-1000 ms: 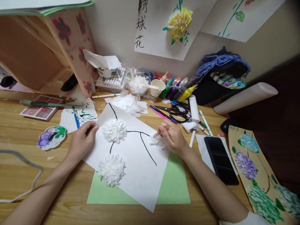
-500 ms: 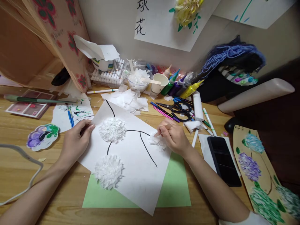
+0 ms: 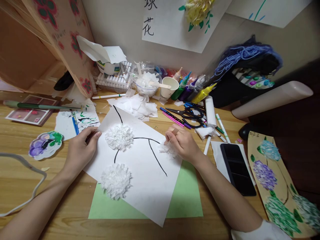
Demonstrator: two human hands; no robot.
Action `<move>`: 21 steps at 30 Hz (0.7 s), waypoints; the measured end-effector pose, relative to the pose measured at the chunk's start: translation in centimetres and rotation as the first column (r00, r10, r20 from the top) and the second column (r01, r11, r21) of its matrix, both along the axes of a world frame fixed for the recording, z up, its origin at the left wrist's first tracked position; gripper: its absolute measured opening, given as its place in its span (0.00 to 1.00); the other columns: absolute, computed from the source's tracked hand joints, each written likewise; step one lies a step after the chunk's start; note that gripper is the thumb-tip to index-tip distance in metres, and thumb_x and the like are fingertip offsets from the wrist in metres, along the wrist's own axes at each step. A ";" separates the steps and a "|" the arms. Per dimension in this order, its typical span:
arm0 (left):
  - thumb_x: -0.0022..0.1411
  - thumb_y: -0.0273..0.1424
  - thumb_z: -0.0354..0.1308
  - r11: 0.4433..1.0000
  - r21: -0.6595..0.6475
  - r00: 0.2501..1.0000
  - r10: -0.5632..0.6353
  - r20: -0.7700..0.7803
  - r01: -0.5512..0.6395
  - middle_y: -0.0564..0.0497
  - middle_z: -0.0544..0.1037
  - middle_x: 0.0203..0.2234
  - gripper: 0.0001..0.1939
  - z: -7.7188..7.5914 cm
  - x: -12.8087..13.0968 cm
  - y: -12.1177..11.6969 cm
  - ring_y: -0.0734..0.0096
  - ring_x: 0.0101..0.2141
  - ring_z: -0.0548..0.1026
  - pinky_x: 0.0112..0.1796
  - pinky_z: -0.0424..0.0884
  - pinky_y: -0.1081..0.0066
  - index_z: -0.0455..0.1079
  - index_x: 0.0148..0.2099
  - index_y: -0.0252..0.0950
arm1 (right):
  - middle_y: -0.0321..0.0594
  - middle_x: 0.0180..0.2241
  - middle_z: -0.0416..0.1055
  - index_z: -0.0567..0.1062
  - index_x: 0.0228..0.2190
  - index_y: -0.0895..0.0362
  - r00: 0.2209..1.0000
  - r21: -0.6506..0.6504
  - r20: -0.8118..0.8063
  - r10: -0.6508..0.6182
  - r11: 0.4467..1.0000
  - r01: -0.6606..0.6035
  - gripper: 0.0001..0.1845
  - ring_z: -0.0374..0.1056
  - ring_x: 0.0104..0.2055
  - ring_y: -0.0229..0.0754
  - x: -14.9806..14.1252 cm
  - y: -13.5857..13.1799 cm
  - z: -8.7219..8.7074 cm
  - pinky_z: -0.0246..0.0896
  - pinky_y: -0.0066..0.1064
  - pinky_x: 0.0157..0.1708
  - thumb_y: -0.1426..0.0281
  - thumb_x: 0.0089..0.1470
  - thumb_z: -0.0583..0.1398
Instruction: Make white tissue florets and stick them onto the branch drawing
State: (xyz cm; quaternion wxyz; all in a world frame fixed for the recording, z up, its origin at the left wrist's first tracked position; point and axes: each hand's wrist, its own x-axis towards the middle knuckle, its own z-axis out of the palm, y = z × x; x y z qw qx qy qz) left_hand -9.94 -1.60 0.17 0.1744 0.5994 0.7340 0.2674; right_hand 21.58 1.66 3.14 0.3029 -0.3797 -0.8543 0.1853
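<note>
A white sheet of paper (image 3: 147, 180) lies turned at an angle, with black curved lines drawn on it. Its left edge is pinched between the thumb and fingers of my left hand (image 3: 83, 146). Two round white paper flowers (image 3: 119, 137) of layered scraps sit on the left half of the sheet. At the right corner my right hand (image 3: 183, 144) is closed around a short brown stick (image 3: 174, 132), pressing at a smaller cluster of white paper scraps (image 3: 166, 150). The fingers partly cover this cluster and the stick's lower end.
Green paper (image 3: 186, 196) lies beneath the sheet. Behind are a pile of white paper pieces (image 3: 140, 106), a paper cup (image 3: 169, 87), paint bottles (image 3: 203, 94) and black scissors (image 3: 190, 116). A phone (image 3: 238, 170) lies at right; a paint-smeared palette (image 3: 45, 145) is at left.
My right hand has shifted slightly at the small cluster, and the stick now stands more upright in its fingers. My left hand stays on the sheet's edge.
</note>
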 end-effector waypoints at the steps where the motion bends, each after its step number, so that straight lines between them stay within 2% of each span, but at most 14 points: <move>1: 0.58 0.36 0.51 1.000 -0.004 1.000 -0.002 -0.001 0.002 0.52 0.76 0.35 0.12 0.1 0.0 0.0 0.69 0.36 0.71 0.38 0.65 0.74 0.68 0.41 0.36 | 0.36 0.21 0.65 0.63 0.23 0.54 1.000 -0.010 -0.020 -0.011 1.000 0.011 0.17 0.61 0.26 0.39 0.1 0.0 0.1 0.55 0.32 0.29 0.70 0.62 0.45; 6: 0.58 0.36 0.51 1.000 -0.004 1.000 -0.001 0.010 0.001 0.53 0.75 0.34 0.12 0.0 0.0 0.0 0.70 0.34 0.71 0.37 0.64 0.74 0.68 0.40 0.36 | 0.37 0.21 0.65 0.65 0.22 0.55 0.960 0.020 -0.262 -0.097 0.994 0.106 0.18 0.62 0.26 0.38 0.4 -0.6 0.9 0.57 0.32 0.29 0.70 0.62 0.45; 9: 0.58 0.36 0.51 1.000 0.030 1.000 0.008 0.021 -0.009 0.53 0.76 0.34 0.11 -0.4 -0.1 0.0 0.70 0.35 0.71 0.38 0.64 0.74 0.69 0.40 0.37 | 0.37 0.20 0.65 0.66 0.23 0.55 0.953 0.089 -0.296 -0.061 0.992 0.091 0.18 0.61 0.26 0.38 0.3 -0.9 1.2 0.56 0.33 0.29 0.70 0.61 0.45; 11: 0.58 0.37 0.51 0.999 0.037 1.000 0.011 0.019 -0.011 0.53 0.76 0.34 0.11 -0.6 -0.1 0.1 0.70 0.35 0.71 0.38 0.64 0.74 0.69 0.40 0.37 | 0.36 0.20 0.64 0.66 0.22 0.56 0.947 0.089 -0.313 -0.067 0.991 0.100 0.18 0.60 0.25 0.38 0.2 -0.9 1.3 0.56 0.33 0.29 0.70 0.61 0.46; 16: 0.57 0.37 0.51 0.999 0.038 1.000 0.013 0.012 -0.013 0.53 0.76 0.34 0.12 -0.5 -0.1 0.1 0.70 0.35 0.71 0.38 0.65 0.74 0.69 0.40 0.37 | 0.36 0.21 0.63 0.66 0.20 0.57 0.862 -0.096 -0.452 -0.228 0.974 0.208 0.21 0.59 0.22 0.35 0.2 -0.7 1.3 0.55 0.29 0.22 0.66 0.61 0.46; 18: 0.57 0.37 0.51 0.999 0.028 0.999 0.025 0.023 -0.026 0.53 0.76 0.33 0.12 -0.3 0.0 0.1 0.70 0.34 0.71 0.37 0.64 0.74 0.69 0.40 0.37 | 0.36 0.22 0.63 0.67 0.20 0.57 0.794 -0.152 -0.535 -0.290 0.957 0.247 0.21 0.60 0.22 0.33 0.3 -0.5 1.5 0.55 0.28 0.21 0.64 0.61 0.47; 21: 0.56 0.37 0.52 0.998 -0.009 0.996 0.055 0.075 -0.055 0.54 0.75 0.32 0.11 0.2 0.0 -0.2 0.71 0.33 0.71 0.36 0.64 0.75 0.69 0.38 0.37 | 0.35 0.24 0.63 0.68 0.23 0.57 0.669 -0.266 -0.634 -0.388 0.922 0.282 0.19 0.62 0.23 0.32 0.7 -0.3 1.5 0.59 0.27 0.25 0.61 0.60 0.48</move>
